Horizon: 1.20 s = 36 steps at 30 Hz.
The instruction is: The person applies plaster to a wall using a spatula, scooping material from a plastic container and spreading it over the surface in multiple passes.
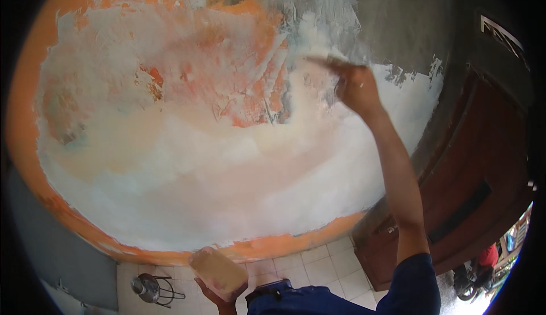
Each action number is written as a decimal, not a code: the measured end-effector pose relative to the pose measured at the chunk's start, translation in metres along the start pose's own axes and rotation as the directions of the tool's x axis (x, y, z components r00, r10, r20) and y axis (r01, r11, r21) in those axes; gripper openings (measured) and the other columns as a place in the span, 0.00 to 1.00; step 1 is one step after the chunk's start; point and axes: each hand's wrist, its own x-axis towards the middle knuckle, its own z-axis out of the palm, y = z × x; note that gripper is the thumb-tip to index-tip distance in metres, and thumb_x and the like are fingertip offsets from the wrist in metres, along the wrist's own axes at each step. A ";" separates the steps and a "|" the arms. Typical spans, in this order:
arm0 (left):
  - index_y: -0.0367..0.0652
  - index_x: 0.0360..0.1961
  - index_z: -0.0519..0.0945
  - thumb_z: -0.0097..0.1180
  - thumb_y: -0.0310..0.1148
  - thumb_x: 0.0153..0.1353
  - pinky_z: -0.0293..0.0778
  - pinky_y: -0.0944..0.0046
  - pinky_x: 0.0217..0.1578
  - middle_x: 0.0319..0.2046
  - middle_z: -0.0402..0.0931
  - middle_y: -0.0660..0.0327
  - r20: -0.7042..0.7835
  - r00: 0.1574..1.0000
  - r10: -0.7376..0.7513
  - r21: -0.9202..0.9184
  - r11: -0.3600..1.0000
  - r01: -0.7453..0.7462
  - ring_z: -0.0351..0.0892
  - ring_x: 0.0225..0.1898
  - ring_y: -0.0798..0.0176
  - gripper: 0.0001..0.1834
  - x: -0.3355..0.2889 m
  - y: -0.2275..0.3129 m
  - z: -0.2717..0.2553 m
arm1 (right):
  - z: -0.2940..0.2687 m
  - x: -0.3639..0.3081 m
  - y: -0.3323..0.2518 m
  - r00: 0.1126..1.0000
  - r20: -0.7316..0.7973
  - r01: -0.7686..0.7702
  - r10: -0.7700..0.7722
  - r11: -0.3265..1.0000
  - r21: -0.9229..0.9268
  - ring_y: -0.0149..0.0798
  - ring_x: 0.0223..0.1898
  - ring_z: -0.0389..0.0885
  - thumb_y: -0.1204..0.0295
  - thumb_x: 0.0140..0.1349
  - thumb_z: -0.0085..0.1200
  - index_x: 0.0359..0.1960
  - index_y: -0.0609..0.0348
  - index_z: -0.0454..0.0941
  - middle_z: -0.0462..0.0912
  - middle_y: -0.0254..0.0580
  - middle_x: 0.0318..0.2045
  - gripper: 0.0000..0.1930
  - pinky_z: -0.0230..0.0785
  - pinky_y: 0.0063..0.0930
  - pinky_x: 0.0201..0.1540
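My right hand (357,87) is raised to the wall, its fingers closed round a putty knife (324,62) whose thin dark blade is seen nearly edge-on against the plaster. White filler (227,201) covers much of the orange wall (25,99), smooth below and streaked with reddish patches higher up. Low in front of me, my left hand (218,302) grips a tan, rounded, box-shaped thing (220,272) from beneath. Whether it is a tub of filler or a solid block I cannot tell.
Bare grey wall (404,19) lies at the upper right. A dark red-brown door (483,167) stands right of my arm. On the tiled floor (313,266) is a stool (165,292) with a grey rounded object (147,287). A grey panel (57,241) is at left.
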 end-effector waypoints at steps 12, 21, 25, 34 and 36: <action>0.49 0.68 0.54 0.54 0.60 0.55 0.51 0.42 0.65 0.66 0.56 0.54 -0.043 0.999 0.002 0.019 1.000 -0.001 0.55 0.66 0.47 0.46 0.002 0.014 0.000 | -0.003 0.194 0.039 0.947 -0.292 0.014 -0.132 0.927 -0.375 0.50 0.32 0.81 0.75 0.43 0.54 0.41 0.45 0.82 0.83 0.44 0.33 0.20 0.75 0.41 0.34; 0.47 0.64 0.60 0.33 0.64 0.64 0.67 0.50 0.53 0.57 0.64 0.56 0.322 0.943 0.085 0.345 0.917 -0.201 0.67 0.56 0.54 0.38 0.044 0.006 -0.016 | 0.055 0.064 0.012 0.942 -0.160 0.230 -0.295 0.914 -0.333 0.41 0.38 0.82 0.74 0.42 0.59 0.39 0.42 0.82 0.83 0.42 0.33 0.18 0.75 0.38 0.34; 0.47 0.64 0.60 0.34 0.65 0.63 0.67 0.50 0.53 0.57 0.65 0.56 0.053 0.999 -0.003 0.037 0.999 0.001 0.68 0.55 0.54 0.38 0.032 -0.007 0.012 | 0.046 0.023 0.016 0.971 -0.074 0.207 -0.228 0.952 -0.228 0.42 0.36 0.81 0.76 0.38 0.58 0.36 0.43 0.83 0.82 0.38 0.31 0.19 0.76 0.35 0.34; 0.47 0.65 0.59 0.31 0.63 0.65 0.66 0.50 0.56 0.59 0.64 0.56 0.003 0.997 0.080 0.055 0.995 -0.080 0.67 0.57 0.52 0.37 0.012 -0.004 0.001 | 0.005 0.108 0.043 0.942 -0.295 0.064 -0.159 0.949 -0.308 0.45 0.34 0.82 0.75 0.40 0.55 0.38 0.47 0.84 0.83 0.41 0.34 0.19 0.77 0.39 0.35; 0.47 0.65 0.59 0.31 0.63 0.65 0.66 0.50 0.56 0.59 0.63 0.57 -0.026 0.995 0.096 0.053 0.994 -0.094 0.66 0.57 0.52 0.37 0.009 -0.002 -0.004 | 0.021 0.104 0.049 0.978 -0.171 0.053 -0.122 0.930 -0.363 0.44 0.35 0.82 0.75 0.41 0.55 0.35 0.50 0.83 0.83 0.41 0.33 0.16 0.76 0.38 0.38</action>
